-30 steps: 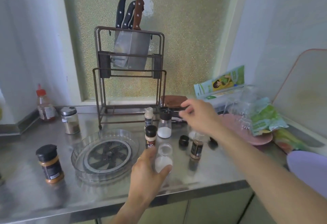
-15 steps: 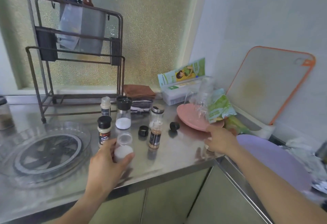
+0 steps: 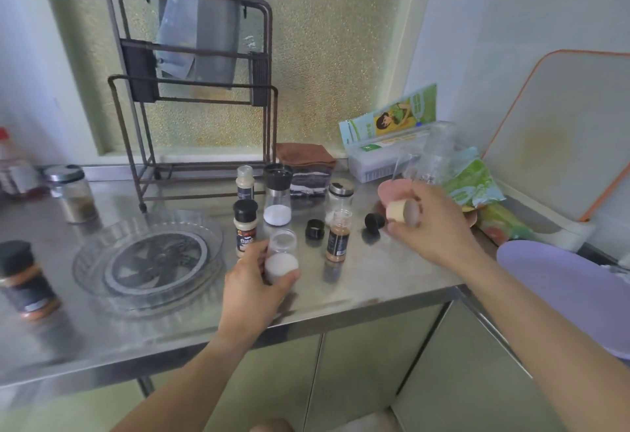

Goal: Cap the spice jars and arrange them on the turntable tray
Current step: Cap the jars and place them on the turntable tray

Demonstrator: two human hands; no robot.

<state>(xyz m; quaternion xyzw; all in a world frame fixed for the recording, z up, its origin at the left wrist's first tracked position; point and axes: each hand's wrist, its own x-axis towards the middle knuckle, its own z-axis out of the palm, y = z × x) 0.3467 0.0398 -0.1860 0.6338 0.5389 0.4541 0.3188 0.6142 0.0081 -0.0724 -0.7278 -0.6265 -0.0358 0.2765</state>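
My left hand point(image 3: 252, 286) grips an uncapped clear jar point(image 3: 281, 256) holding white powder, near the counter's front edge. My right hand point(image 3: 433, 223) holds a round beige cap point(image 3: 400, 212) above the counter, to the right of the jars. The clear turntable tray point(image 3: 99, 281) sits empty to the left. Between the hands stands an uncapped brown spice jar point(image 3: 338, 234). Two loose black caps point(image 3: 314, 229) point(image 3: 374, 221) lie beside it. Behind stand a black-capped jar point(image 3: 244, 227), a salt grinder point(image 3: 278, 198), a small white-capped bottle point(image 3: 244, 182) and a metal-lidded jar point(image 3: 339, 197).
A knife rack point(image 3: 191, 90) stands at the back. A metal-lidded jar point(image 3: 71, 193) and a black-capped orange jar point(image 3: 25, 278) sit at the left. On the right are a pink plate point(image 3: 387, 191), green bags point(image 3: 477, 182), a cutting board point(image 3: 562, 131) and a purple plate point(image 3: 562, 288).
My right hand went from the jars out to the right edge, picked up the beige cap, and now carries it back toward the jars. My left hand has kept hold of the white-powder jar.
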